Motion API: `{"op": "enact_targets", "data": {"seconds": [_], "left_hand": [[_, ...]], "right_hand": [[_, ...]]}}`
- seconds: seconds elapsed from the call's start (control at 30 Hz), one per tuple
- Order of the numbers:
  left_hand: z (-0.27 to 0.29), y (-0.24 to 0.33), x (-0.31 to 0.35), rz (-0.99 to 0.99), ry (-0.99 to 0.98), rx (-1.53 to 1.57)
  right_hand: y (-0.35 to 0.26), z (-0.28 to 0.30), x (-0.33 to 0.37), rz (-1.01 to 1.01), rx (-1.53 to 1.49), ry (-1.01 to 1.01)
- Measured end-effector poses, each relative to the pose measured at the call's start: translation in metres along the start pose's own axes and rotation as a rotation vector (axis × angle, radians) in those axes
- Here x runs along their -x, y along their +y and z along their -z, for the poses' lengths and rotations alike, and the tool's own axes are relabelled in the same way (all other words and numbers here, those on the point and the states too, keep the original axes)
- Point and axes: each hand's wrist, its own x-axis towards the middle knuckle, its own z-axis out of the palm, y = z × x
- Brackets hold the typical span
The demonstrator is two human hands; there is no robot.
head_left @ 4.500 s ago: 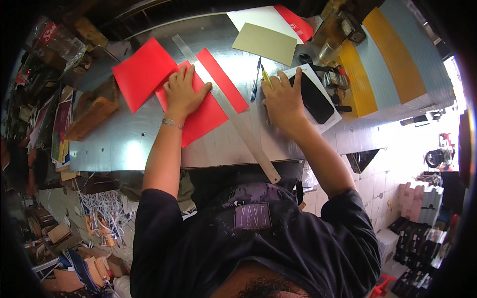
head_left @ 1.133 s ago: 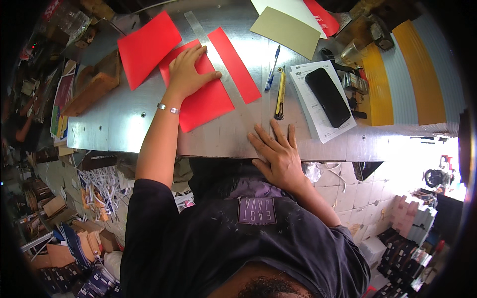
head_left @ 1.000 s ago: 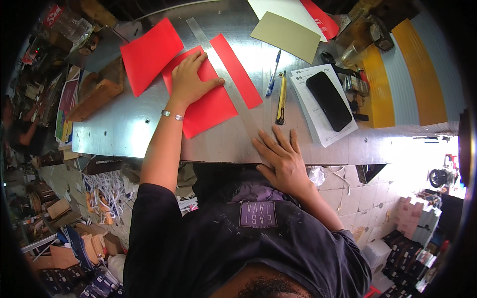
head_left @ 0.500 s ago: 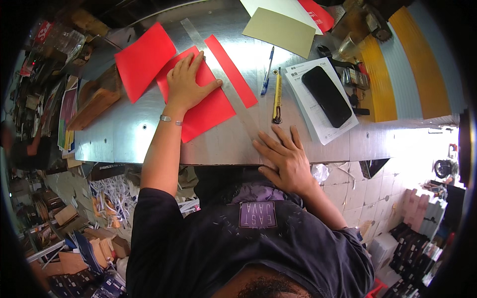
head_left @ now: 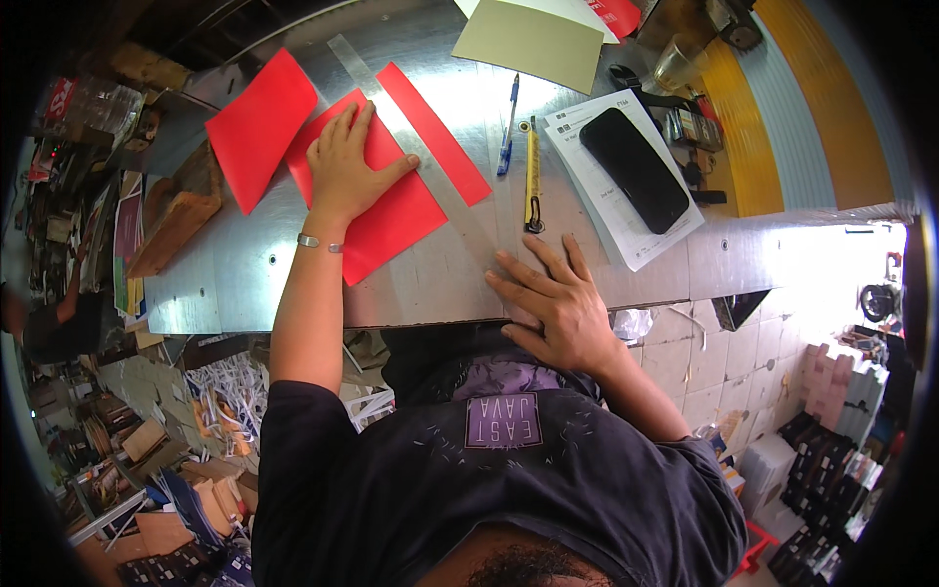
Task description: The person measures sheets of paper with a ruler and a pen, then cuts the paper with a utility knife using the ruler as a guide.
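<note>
Your right hand (head_left: 558,301) has left the yellow utility knife (head_left: 532,181), now unheld on the metal bench (head_left: 230,289), and lies spread at the steel ruler's (head_left: 446,192) near end. Your left hand (head_left: 350,176) rests flat, thumb splayed, on the red sheet (head_left: 396,227); cutting is paused.

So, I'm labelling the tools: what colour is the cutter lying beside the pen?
The cutter is mostly yellow; it shows best in the head view.
</note>
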Motion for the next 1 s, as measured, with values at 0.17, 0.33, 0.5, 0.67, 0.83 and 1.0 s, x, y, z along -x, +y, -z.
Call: {"op": "enact_targets", "data": {"seconds": [0.17, 0.33, 0.5, 0.67, 0.83, 1.0], "left_hand": [[-0.0043, -0.0040, 0.0005, 0.000, 0.003, -0.023], [-0.0051, -0.0041, 0.0002, -0.004, 0.002, -0.023], [-0.0035, -0.0039, -0.0001, -0.003, -0.002, -0.021], [-0.0013, -0.0021, 0.0010, 0.001, -0.002, -0.016], [-0.0012, -0.0019, 0.0013, -0.007, -0.003, -0.016], [0.0004, -0.0004, 0.0011, -0.003, 0.005, 0.009]], "right_hand": [[0.0002, -0.0026, -0.0006, 0.002, 0.009, 0.000], [0.0000, -0.0017, -0.0009, 0.002, 0.016, 0.002], [-0.0006, -0.0018, -0.0011, -0.001, 0.014, 0.006], [-0.0005, -0.0032, -0.0020, -0.007, -0.007, 0.013], [-0.0009, -0.0025, -0.0018, -0.003, 0.014, 0.012], [-0.0003, -0.0021, -0.0017, -0.008, 0.014, 0.004]]}}
